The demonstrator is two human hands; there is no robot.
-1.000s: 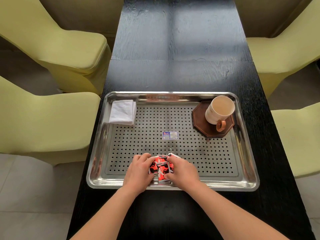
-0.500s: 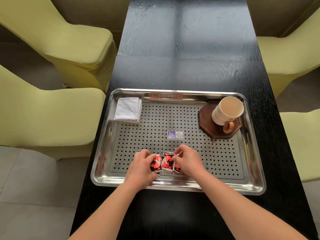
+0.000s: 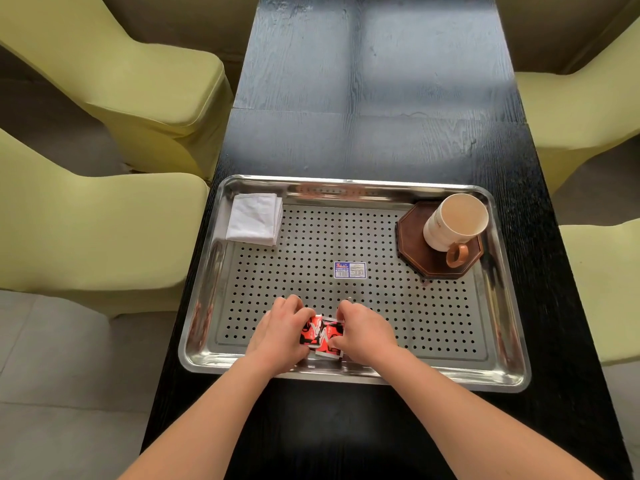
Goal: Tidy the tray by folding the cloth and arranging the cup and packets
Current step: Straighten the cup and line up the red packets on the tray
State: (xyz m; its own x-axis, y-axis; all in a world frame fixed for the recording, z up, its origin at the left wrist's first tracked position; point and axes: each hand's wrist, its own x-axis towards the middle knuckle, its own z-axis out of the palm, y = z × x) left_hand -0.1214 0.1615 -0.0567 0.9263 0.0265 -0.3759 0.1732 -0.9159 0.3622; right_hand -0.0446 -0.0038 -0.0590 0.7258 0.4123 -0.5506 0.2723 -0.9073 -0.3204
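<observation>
A perforated steel tray (image 3: 498, 341) lies on a black table. A folded white cloth (image 3: 254, 219) rests in its far left corner. A cream cup (image 3: 453, 223) with a brown handle stands on a dark octagonal coaster (image 3: 412, 244) in the far right corner. Red, black and white packets (image 3: 323, 336) lie bunched near the tray's front edge. My left hand (image 3: 282, 332) presses them from the left and my right hand (image 3: 367, 332) from the right, fingers curled on them. The hands hide parts of the packets.
The black wooden table (image 3: 363, 116) extends far ahead. Yellow-green covered chairs stand on both sides, such as the near left chair (image 3: 86, 230) and the near right chair (image 3: 606, 289). A small blue label (image 3: 349, 270) is stuck at the tray's centre.
My hands have pushed the packets closer together, so the spread row is now an overlapping bunch. The view has shifted slightly; cloth and cup stay where they were.
</observation>
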